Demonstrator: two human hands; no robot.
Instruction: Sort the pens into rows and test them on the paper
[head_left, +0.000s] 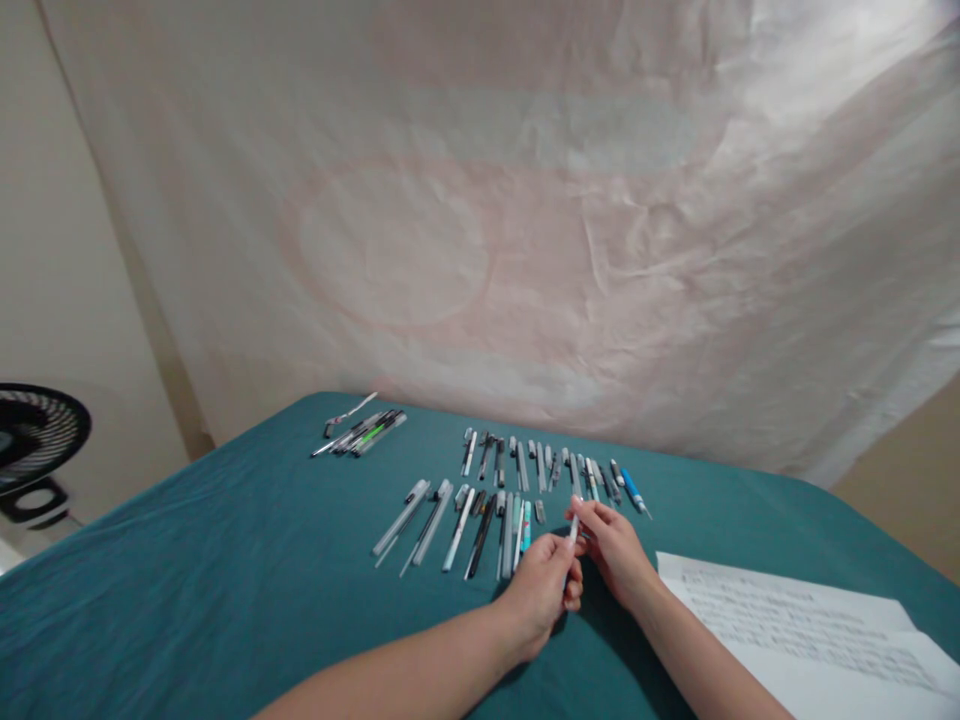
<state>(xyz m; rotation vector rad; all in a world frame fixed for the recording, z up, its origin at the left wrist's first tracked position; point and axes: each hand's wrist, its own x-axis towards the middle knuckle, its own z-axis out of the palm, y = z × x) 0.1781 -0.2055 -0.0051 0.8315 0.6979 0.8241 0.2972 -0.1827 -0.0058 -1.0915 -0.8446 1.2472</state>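
Both of my hands meet over a teal tablecloth (225,580), holding one thin white pen (573,530) between them. My left hand (544,585) pinches the pen's lower end with curled fingers. My right hand (611,540) grips its upper part with fingertips closed round it. Just beyond my hands lies a near row of several pens (465,520), mostly white and grey, one turquoise. A far row of shorter pens and caps (547,465) runs behind it, ending in a blue pen (634,490).
A separate bundle of pens (364,432), one green, lies at the table's far left. Sheets of written paper (795,620) sit at the right near my right forearm. A black fan (34,440) stands left of the table. A pale cloth (525,220) hangs behind.
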